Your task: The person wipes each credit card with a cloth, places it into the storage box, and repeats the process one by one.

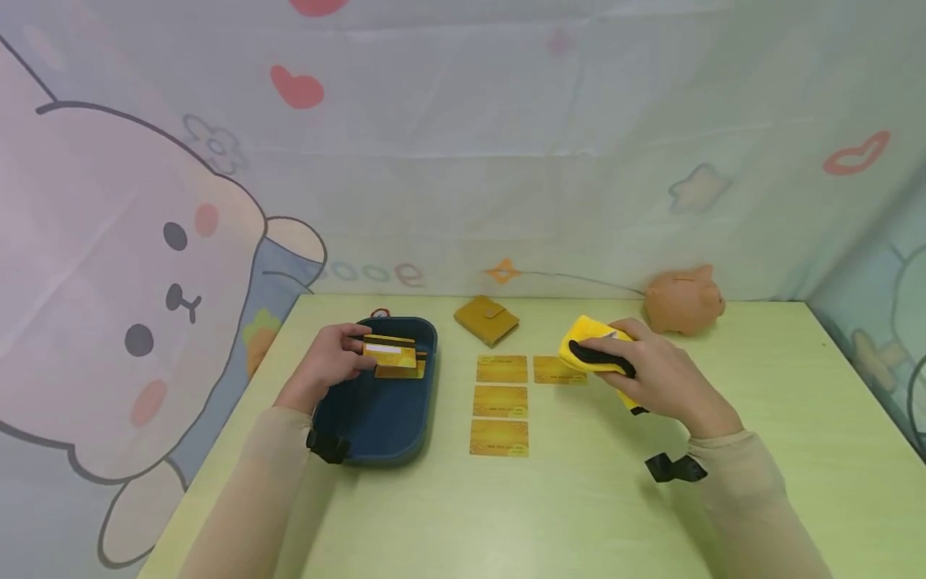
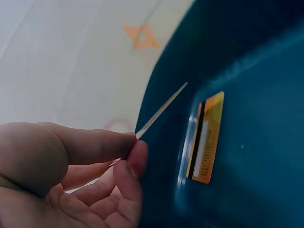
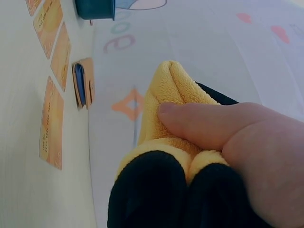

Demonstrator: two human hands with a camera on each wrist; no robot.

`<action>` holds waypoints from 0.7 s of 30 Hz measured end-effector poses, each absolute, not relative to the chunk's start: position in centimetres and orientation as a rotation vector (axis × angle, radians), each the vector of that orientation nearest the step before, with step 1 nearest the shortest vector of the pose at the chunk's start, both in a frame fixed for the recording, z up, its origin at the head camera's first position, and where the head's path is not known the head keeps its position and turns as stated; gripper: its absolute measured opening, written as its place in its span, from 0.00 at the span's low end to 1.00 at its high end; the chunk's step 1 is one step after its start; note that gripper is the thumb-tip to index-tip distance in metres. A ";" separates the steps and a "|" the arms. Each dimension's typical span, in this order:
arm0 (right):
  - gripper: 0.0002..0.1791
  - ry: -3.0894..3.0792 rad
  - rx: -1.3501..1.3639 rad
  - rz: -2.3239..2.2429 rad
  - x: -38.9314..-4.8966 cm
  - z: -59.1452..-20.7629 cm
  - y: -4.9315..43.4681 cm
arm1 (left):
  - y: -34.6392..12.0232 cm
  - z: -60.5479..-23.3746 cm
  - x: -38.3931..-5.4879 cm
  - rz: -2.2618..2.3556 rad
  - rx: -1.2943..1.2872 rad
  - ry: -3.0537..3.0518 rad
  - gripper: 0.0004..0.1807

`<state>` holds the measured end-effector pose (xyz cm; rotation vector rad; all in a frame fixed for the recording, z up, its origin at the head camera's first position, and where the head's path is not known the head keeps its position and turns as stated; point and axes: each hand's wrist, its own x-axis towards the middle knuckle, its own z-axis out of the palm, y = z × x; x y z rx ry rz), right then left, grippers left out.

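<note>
My left hand (image 1: pixel 325 363) pinches a gold bank card (image 1: pixel 391 358) between thumb and fingers, over the dark blue tray (image 1: pixel 383 422). The left wrist view shows that card edge-on. Inside the tray, at its far end, another gold card (image 2: pixel 209 140) lies with its black stripe and white strip showing. My right hand (image 1: pixel 661 374) grips a folded yellow cloth (image 1: pixel 587 331) with black trim, held above the table. Beside and partly behind the cloth lies a gold card (image 1: pixel 553 371). Several gold cards, including the nearest one (image 1: pixel 499 438), lie in a column between the hands.
A mustard-coloured wallet (image 1: pixel 486 320) lies behind the cards. An orange piggy bank (image 1: pixel 682 304) stands at the back right. A small red and white object (image 1: pixel 379 313) shows behind the tray. A printed curtain (image 1: pixel 463 161) hangs along the table's back edge.
</note>
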<state>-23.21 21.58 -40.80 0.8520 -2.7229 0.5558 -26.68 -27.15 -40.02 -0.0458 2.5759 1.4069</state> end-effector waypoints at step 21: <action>0.28 -2.717 0.846 0.564 -23.2 -40.8 21.5 | -25.1 -41.6 -29.6 1.061 -0.006 2.668 0.31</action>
